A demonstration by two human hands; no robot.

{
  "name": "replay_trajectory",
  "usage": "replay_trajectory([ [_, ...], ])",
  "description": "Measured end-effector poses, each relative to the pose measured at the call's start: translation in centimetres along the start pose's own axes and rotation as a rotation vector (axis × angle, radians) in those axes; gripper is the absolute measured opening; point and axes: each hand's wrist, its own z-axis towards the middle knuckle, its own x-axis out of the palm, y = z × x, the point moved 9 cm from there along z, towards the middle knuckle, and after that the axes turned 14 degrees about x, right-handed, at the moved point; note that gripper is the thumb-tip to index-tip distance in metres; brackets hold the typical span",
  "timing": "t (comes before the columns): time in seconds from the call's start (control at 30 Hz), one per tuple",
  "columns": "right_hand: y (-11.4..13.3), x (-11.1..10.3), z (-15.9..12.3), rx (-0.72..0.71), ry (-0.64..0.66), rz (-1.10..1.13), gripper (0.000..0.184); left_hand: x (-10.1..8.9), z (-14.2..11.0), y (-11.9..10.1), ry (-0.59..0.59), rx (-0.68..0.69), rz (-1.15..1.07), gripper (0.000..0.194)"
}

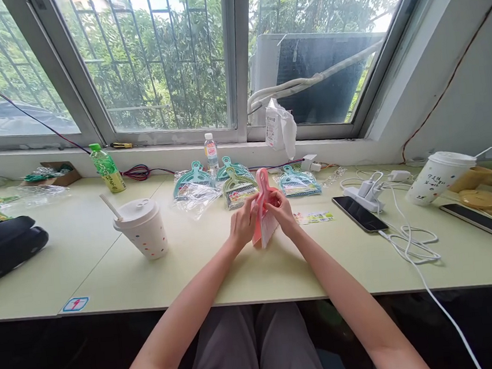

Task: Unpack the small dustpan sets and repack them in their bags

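Note:
A small pink dustpan and a matching hand brush with white bristles stand upright together on the table, handles up. My left hand is closed on the dustpan side. From the right, my right hand pinches the brush near the base of its handle. My fingers partly cover where the two pieces meet. Just behind lies an olive-green dustpan set, with teal sets to its left and a teal set to its right. A printed card lies flat beside my right hand.
Left are a white paper cup with a straw, a green-capped bottle and a black case. Crumpled clear wrap lies behind. Right are a phone, a power strip, white cables and another cup. A person's hand shows far right.

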Motion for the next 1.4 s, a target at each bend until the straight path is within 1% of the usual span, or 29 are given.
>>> replay_trajectory([
  [0.1,0.4,0.0,-0.1,-0.025,-0.005,-0.011,0.02,-0.1,-0.1,-0.3,-0.029,0.015,0.018,0.043],
  [0.23,0.9,0.0,-0.2,-0.065,-0.053,-0.045,0.018,0.4,-0.2,-1.0,-0.061,0.078,0.028,0.043],
  [0.3,1.2,0.0,-0.5,-0.083,-0.068,-0.037,0.018,0.6,-0.2,-0.8,-0.057,0.1,0.02,0.042],
  [0.33,1.3,-0.2,-0.6,-0.084,-0.068,-0.014,0.018,0.4,-0.1,-0.2,-0.069,0.085,0.012,0.043],
  [0.37,1.5,-0.5,-0.7,-0.078,-0.061,0.028,0.018,-0.2,-0.1,0.8,-0.108,0.045,0.003,0.043],
  [0.4,1.6,-1.0,-0.7,-0.065,-0.05,0.093,0.017,-1.2,-0.1,2.0,-0.168,-0.009,0.001,0.044],
  [0.47,2.0,-2.7,-0.6,-0.035,-0.038,0.267,0.018,-4.6,-0.7,4.9,-0.4,-0.163,0.004,0.045],
  [0.5,2.3,-3.8,-0.4,-0.026,-0.047,0.352,0.02,-6.2,-1.1,5.9,-0.505,-0.197,0.02,0.045],
  [0.53,2.6,-5.2,-0.1,-0.023,-0.068,0.417,0.023,-7.4,-1.2,6.5,-0.57,-0.197,0.013,0.045],
  [0.57,3.0,-6.6,0.1,-0.031,-0.097,0.459,0.024,-8.0,-1.2,6.9,-0.6,-0.195,-0.017,0.046],
  [0.6,3.2,-7.7,0.5,-0.032,-0.116,0.46,0.025,-8.0,-1.1,7.3,-0.607,-0.215,-0.059,0.046],
  [0.63,3.3,-9.0,0.8,-0.032,-0.169,0.432,0.026,-7.5,-0.9,7.6,-0.582,-0.242,-0.127,0.046],
  [0.67,3.2,-10.4,1.0,-0.023,-0.267,0.367,0.028,-6.2,-0.6,7.9,-0.517,-0.276,-0.215,0.045],
  [0.7,2.9,-11.9,0.9,-0.007,-0.413,0.258,0.028,-4.5,-0.4,8.1,-0.411,-0.319,-0.312,0.045],
  [0.73,2.9,-13.2,0.6,0.005,-0.57,0.105,0.027,-2.2,-0.1,8.1,-0.26,-0.357,-0.408,0.045],
  [0.77,2.9,-13.9,0.2,0.016,-0.697,-0.087,0.026,0.1,-0.1,7.8,-0.091,-0.373,-0.488,0.044],
  [0.8,3.0,-14.0,0.0,0.028,-0.773,-0.303,0.024,2.1,-0.3,7.4,0.075,-0.371,-0.541,0.043],
  [0.83,2.9,-13.5,0.2,0.048,-0.783,-0.527,0.022,3.5,-0.6,6.9,0.22,-0.351,-0.565,0.041],
  [0.87,2.3,-12.7,0.7,0.083,-0.732,-0.739,0.021,4.4,-0.9,6.6,0.327,-0.323,-0.561,0.04],
  [0.9,1.3,-11.8,1.2,0.137,-0.646,-0.923,0.02,4.8,-1.2,6.6,0.392,-0.297,-0.533,0.039],
  [0.93,-0.1,-11.1,1.6,0.205,-0.549,-1.073,0.019,4.7,-1.4,6.7,0.427,-0.284,-0.484,0.038],
  [1.0,-2.8,-10.2,1.9,0.329,-0.396,-1.276,0.021,3.8,-1.7,7.5,0.456,-0.283,-0.341,0.038],
  [1.07,-4.5,-10.0,2.0,0.382,-0.328,-1.363,0.027,2.7,-1.8,8.3,0.469,-0.294,-0.175,0.037],
  [1.13,-5.2,-10.3,2.1,0.386,-0.335,-1.372,0.032,1.9,-1.7,8.8,0.479,-0.297,-0.036,0.038],
  [1.2,-5.5,-10.6,2.2,0.387,-0.344,-1.36,0.033,1.5,-1.6,8.9,0.472,-0.287,0.05,0.039],
  [1.3,-5.8,-10.6,2.4,0.365,-0.328,-1.354,0.03,1.2,-1.5,9.2,0.416,-0.292,0.1,0.04],
  [1.4,-5.5,-10.4,2.4,0.287,-0.331,-1.32,0.026,0.9,-1.5,9.5,0.366,-0.318,0.116,0.04],
])
